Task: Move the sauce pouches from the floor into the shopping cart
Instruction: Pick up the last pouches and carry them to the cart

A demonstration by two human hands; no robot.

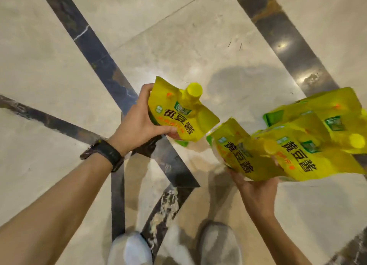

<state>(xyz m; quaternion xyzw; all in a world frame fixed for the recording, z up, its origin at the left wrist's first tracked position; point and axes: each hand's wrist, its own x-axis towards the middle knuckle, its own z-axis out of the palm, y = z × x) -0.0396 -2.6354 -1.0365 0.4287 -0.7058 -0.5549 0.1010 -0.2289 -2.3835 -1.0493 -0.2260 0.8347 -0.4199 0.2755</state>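
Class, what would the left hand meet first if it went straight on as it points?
Probably only the beige marble floor; the yellow spouted pouches in the right hand lie beside that line; depth unclear.

The floor (59, 56) lies open ahead and to the left, wide room for a reach. Between the single pouch (178, 115) gripped in the left hand (137, 123) and the fanned pouches (294, 149) held by the right hand (256, 193) only a narrow gap shows. Two shoes (218, 243) stand below the arms.
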